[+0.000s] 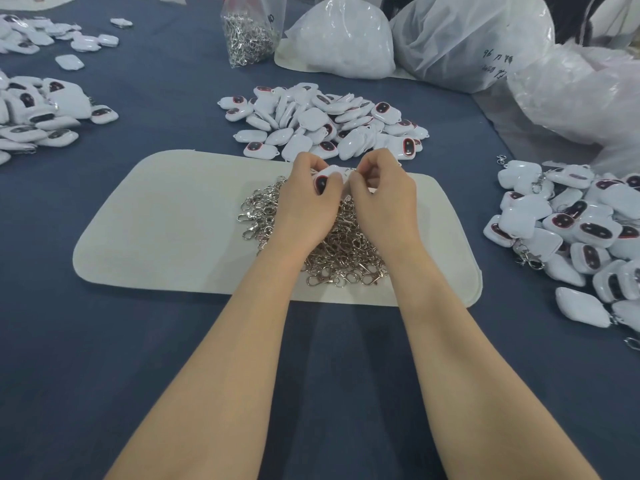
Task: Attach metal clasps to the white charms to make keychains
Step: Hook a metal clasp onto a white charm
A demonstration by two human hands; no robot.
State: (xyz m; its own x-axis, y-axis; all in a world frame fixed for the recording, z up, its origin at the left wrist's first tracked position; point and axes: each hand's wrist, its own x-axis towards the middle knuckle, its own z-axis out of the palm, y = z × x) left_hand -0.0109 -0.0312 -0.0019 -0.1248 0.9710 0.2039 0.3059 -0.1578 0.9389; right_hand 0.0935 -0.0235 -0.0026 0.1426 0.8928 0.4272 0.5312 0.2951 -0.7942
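Observation:
My left hand (304,206) grips a white charm (327,178) with a dark oval window, held above a heap of silver metal clasps (332,244) on a cream felt mat (166,230). My right hand (381,199) pinches at the charm's right end, where a bit of metal shows; what it pinches is mostly hidden by the fingers. Beyond my hands, a pile of loose white charms (322,123) lies on the blue cloth.
Charms with clasps attached are heaped at the right (581,230). More white charms lie at the left (41,112) and far left (38,36). A clear bag of clasps (247,36) and big plastic bags (467,43) stand at the back.

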